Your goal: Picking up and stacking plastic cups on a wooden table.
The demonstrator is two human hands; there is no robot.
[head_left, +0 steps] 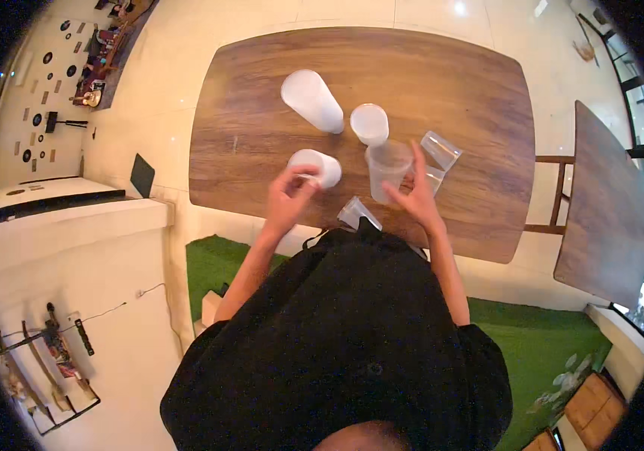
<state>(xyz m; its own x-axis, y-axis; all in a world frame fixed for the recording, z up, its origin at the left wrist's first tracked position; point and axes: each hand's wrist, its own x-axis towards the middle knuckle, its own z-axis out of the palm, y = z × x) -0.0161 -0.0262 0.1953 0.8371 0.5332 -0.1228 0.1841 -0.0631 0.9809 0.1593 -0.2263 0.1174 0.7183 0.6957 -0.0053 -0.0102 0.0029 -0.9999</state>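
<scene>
My left hand (290, 198) has its thumb and fingers apart and curved at the near left side of a short white cylinder (325, 168). Whether they touch it I cannot make out. A clear plastic cup (385, 167) sits in my right hand (416, 197), the thumb in front of it and the fingers along its right side. Beyond my hands are a long white cylinder (312, 101), apparently lying on its side, and a shorter white one (369, 125) with a round pale top. Near the table's front edge lies a clear plastic piece (358, 213).
Clear plastic pieces (441, 150) lie right of my right hand on the brown wooden table (480, 98). Another wooden table (609, 203) stands at the right. Green carpet (540, 338) covers part of the floor beside me. A white counter (74, 229) is at the left.
</scene>
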